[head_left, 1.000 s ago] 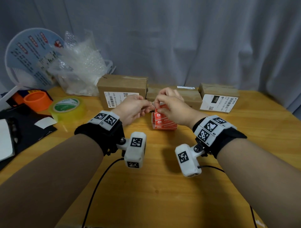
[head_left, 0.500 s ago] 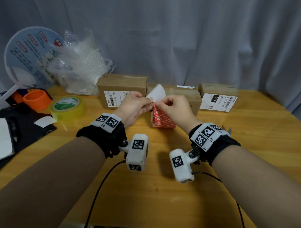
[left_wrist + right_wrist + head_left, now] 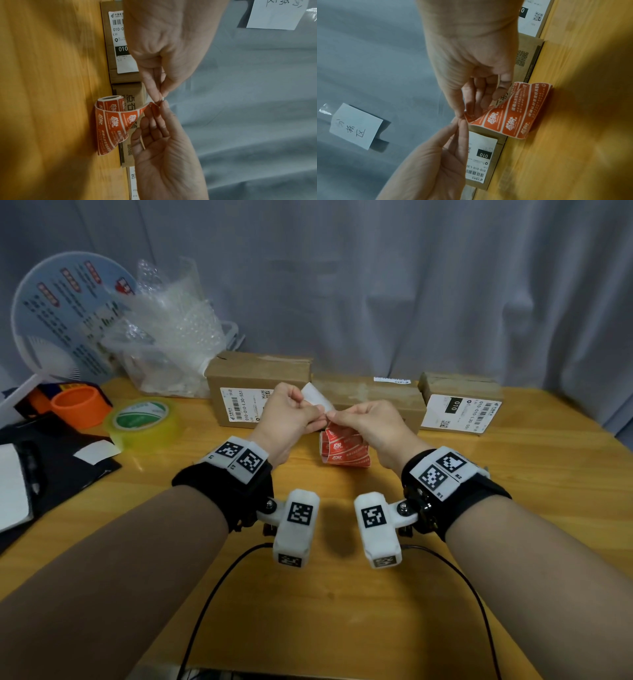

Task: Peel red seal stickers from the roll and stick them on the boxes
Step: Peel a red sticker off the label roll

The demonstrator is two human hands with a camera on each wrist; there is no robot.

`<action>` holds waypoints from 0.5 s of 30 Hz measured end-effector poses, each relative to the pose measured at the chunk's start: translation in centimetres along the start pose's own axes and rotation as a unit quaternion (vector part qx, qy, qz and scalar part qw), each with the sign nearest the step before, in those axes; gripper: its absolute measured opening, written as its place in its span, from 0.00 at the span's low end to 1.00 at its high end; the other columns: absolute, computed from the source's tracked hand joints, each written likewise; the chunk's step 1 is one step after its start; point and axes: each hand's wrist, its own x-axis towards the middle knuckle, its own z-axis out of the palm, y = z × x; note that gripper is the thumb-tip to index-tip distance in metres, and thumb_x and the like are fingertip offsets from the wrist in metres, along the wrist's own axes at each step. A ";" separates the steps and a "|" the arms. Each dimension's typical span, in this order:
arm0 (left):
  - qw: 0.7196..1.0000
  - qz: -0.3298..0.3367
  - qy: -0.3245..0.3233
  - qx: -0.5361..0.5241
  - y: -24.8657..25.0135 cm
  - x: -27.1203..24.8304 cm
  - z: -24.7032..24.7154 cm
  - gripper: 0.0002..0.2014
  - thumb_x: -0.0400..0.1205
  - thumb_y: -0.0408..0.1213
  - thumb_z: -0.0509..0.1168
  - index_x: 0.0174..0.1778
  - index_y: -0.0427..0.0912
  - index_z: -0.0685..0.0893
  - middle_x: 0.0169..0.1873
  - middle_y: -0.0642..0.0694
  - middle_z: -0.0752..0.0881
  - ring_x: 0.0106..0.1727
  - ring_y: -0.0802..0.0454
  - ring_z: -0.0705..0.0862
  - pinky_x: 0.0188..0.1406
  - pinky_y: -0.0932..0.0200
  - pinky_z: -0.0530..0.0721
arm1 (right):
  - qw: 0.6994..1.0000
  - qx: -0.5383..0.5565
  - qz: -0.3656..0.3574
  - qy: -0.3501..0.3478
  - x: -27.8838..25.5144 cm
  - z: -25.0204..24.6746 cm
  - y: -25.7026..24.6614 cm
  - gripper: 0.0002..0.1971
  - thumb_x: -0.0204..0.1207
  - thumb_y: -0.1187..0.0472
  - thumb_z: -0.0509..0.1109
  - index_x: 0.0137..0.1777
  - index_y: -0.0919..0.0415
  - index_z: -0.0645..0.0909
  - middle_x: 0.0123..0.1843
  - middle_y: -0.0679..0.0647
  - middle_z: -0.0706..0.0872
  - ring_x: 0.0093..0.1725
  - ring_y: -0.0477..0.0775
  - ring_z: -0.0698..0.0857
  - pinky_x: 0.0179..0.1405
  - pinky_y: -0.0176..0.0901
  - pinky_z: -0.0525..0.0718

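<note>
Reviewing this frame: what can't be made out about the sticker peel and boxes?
Head view: left hand and right hand cover the free end of the sticker roll; peel state unclear.
Wrist views: pinched corner too small, blurred.
Middle box front: hidden behind hands.

The roll (image 3: pixel 344 448) of red stickers with white print lies on its side mid-counter, just near of the middle box (image 3: pixel 368 398). Its loose end curls up off the roll, white backing showing. Three brown boxes stand in a row at the far edge; the left box (image 3: pixel 257 380) and right box (image 3: pixel 460 402) carry white shipping labels.
</note>
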 end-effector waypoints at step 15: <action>0.997 -0.014 0.028 0.076 -0.3 0.2 -0.5 0.17 0.77 0.23 0.67 0.39 0.45 0.66 0.33 0.41 0.81 0.22 0.62 0.83 0.22 0.73 0.80 | 0.999 -0.041 0.018 -0.017 -0.2 -1.1 -0.4 0.07 0.73 0.63 0.72 0.35 0.64 0.84 0.32 0.54 0.86 0.32 0.46 0.81 0.29 0.30 0.79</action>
